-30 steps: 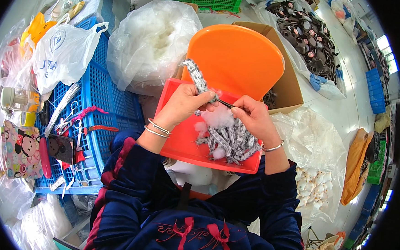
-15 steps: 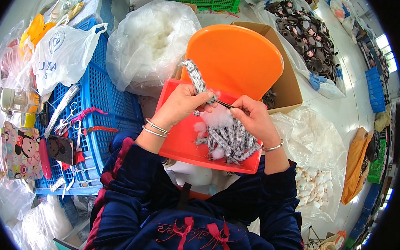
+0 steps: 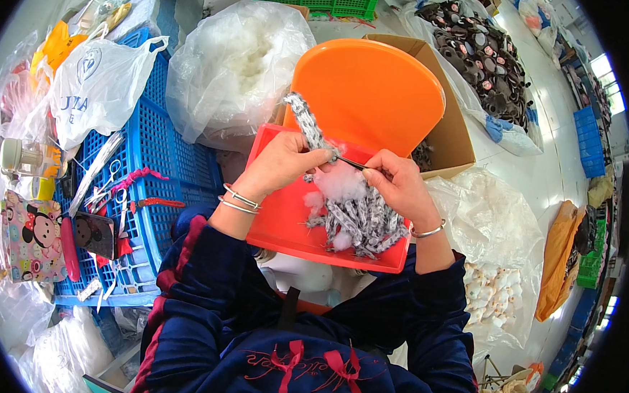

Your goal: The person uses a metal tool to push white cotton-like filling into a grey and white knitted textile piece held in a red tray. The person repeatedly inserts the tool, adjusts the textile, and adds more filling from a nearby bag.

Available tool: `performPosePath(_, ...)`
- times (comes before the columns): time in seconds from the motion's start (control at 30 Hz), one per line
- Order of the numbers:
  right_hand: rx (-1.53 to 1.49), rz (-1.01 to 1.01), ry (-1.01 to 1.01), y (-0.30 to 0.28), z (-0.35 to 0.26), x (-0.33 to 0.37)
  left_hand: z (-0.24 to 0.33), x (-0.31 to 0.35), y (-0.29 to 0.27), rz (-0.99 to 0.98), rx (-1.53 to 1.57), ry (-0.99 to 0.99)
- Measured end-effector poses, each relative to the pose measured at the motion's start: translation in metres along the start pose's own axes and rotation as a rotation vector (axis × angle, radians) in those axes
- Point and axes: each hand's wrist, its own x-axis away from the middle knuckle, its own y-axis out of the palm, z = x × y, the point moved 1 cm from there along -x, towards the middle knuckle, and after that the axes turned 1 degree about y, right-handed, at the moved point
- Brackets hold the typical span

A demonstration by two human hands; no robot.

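As your left hand (image 3: 282, 164) pinches a mottled fuzzy tube (image 3: 304, 119), your right hand (image 3: 399, 186) grips thin dark rod (image 3: 351, 163), fingertips closed

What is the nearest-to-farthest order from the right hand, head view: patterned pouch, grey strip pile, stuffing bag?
1. Grey strip pile: in the red tray, below the right hand.
2. Stuffing bag: upper left.
3. Patterned pouch: far left.

My left hand (image 3: 286, 159) holds a grey fluffy piece (image 3: 305, 121) pointing to eleven o'clock; my right hand (image 3: 399, 187) grips a thin dark tool (image 3: 352, 162). Below is a red tray (image 3: 278, 224).
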Motion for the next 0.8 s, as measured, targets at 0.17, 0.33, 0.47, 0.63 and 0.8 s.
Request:
performPosePath(0.17,0.016,-0.004,0.006,-0.0008,0.0008,-0.0001,0.0042,0.0028,-0.0004,0.017,-0.001,0.061)
performPosePath(0.33,-0.006,-0.006,0.031,-0.0006,0.0032,0.0001,-0.0012,-0.0004,-0.0002,0.051,0.013,0.093)
performPosePath(0.47,-0.003,-0.01,0.022,-0.0012,0.0006,0.0008,0.0005,0.0009,0.001,0.087,-0.034,0.074)
performPosePath(0.63,-0.011,-0.007,0.002,-0.0014,0.0005,0.0022,0.0004,0.0005,0.0035,0.077,0.006,0.103)
performPosePath(0.8,-0.03,-0.011,-0.001,-0.0025,0.0017,0.0034,0.0013,0.0,0.0047,0.047,0.035,0.087)
